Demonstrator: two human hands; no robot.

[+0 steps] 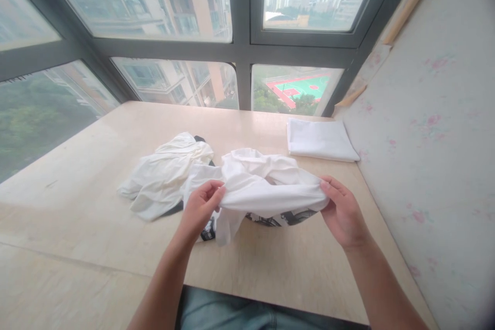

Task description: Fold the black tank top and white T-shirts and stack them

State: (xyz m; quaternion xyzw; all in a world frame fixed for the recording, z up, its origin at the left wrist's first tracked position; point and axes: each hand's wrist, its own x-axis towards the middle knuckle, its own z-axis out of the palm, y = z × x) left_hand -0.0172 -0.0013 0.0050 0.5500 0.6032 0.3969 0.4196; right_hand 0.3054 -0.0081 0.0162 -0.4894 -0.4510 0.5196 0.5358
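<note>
At the frame's centre, your left hand [201, 209] and right hand [344, 216] pinch the white garment [270, 195] between closed thumbs and fingers. Pull both ends evenly, so the near edge stretches smooth without twisting.

Home, I'd say: floral wallpaper [429, 180] right, wide window ledge [85, 180], gray-framed windows [242, 49] far, apartment block [178, 0] outside left.

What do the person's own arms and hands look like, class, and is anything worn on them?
The left hand and right hand are both bare, without gloves. The forearms are uncovered too: no sleeve, watch or bracelet shows on either.
</note>
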